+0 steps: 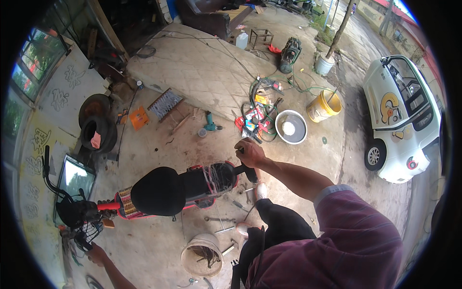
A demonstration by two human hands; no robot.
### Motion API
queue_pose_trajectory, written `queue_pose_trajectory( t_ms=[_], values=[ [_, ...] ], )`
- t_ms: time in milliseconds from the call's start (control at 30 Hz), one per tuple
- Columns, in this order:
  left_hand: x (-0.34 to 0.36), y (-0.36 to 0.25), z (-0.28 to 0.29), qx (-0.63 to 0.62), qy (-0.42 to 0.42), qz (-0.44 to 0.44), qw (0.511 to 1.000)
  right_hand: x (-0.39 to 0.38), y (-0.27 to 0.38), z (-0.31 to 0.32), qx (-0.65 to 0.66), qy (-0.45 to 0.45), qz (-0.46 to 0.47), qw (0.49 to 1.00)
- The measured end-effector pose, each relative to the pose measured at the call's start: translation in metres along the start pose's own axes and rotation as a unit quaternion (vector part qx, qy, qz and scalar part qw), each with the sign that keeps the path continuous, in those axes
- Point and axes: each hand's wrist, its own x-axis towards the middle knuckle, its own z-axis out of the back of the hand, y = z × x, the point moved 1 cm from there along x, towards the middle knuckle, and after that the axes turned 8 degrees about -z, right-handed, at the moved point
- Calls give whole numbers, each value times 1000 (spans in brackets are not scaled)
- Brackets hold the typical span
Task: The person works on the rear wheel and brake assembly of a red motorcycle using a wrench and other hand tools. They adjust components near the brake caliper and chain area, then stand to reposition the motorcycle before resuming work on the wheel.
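Observation:
A small red and black electric bike (198, 185) stands across the middle, its handlebars at the left and its rear toward my legs. A black seat (158, 191) sits on it, and clear wrapping (219, 178) goes round the padded rear part. At the lower left my left hand (97, 254) is closed round the handlebar grip (85, 244), beside a black wire basket (89, 230). My right hand (251, 152) is closed in a fist just beyond the bike's rear end. A small dark bit shows at its fingers; what it holds is too small to name.
Tools, including a wrench (219, 219), lie near my shoes by a bucket (202, 255). Beyond the bike are a teal power drill (210, 121), a metal basin (303, 132) and a yellow bucket (317, 108). Tyres (98, 132) lean at left; a white van (402, 115) stands right.

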Motion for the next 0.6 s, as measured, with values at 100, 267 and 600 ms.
queue_pose_trajectory(
  t_ms=[100, 267, 600],
  values=[
    [-7, 0, 3, 10, 3, -20, 1000, -3, 3, 3, -9, 0, -9, 1000],
    [-13, 2, -4, -4, -5, -95, 995, -7, 7, 11, -11, 9, -64, 998],
    [-127, 56, -23, -150, 31, -168, 974, -7, 2, 19, 13, -3, -57, 998]
  ],
)
